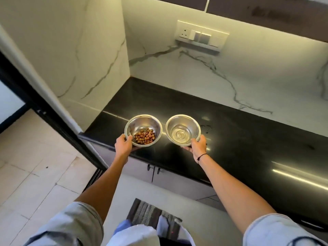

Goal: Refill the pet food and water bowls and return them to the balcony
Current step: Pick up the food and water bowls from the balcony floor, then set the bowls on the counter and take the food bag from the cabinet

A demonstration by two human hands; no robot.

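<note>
Left hand [124,144] is on the food bowl [143,130], thumb hooked over the near rim, fingers tucked underneath, a proper grip. Right hand [197,145] does the same with the water bowl [183,129]: thumb on the rim, fingers curled below. Both arms are stretched out from rolled-up sleeves, one bowl each, side by side and just apart.

And look inside! A heap of brown kibble [145,136] sits in the bottom of the left one, not a full bowl but a decent serving. The right one holds clear water; you can see the steel base shimmering through it. So I'd call the refilling done, both of them.

Where are they? Right at the front edge of the black counter [248,132], near its left end by the marble wall. Whether they rest on the stone or hang just above it, I can't tell from here. A few drops gleam on the counter just right of the water bowl.

What's left is the carry. The balcony itself isn't in sight; there's a dark door frame [44,110] off to the left with pale tile beyond, which may be the way out, though that's my guess. The water is the one to watch: it wants a level carry, or it slops over.
</note>
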